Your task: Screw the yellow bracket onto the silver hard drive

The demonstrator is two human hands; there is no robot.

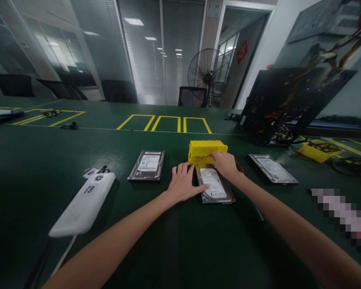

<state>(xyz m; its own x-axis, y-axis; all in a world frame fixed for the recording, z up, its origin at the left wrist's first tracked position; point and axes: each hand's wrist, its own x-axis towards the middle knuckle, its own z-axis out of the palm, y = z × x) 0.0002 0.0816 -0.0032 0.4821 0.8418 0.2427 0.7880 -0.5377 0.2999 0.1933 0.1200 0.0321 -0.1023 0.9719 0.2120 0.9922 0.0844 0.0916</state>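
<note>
Handwritten "18" [89, 189] on white device [80, 212]

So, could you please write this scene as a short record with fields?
Left hand: spread, thumb over the middle hard drive
Right hand: fingers at the yellow bin; grip unclear
Other drives: left hard drive, right hard drive
Far left: white device marked 18
Surface: green tabletop
Background: computer case, fan

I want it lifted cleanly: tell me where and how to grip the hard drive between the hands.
Probably by its two long side edges at the near end, from the near side: the hard drive lies flat, white label up, while the yellow bin and right hand crowd its far end.
</note>
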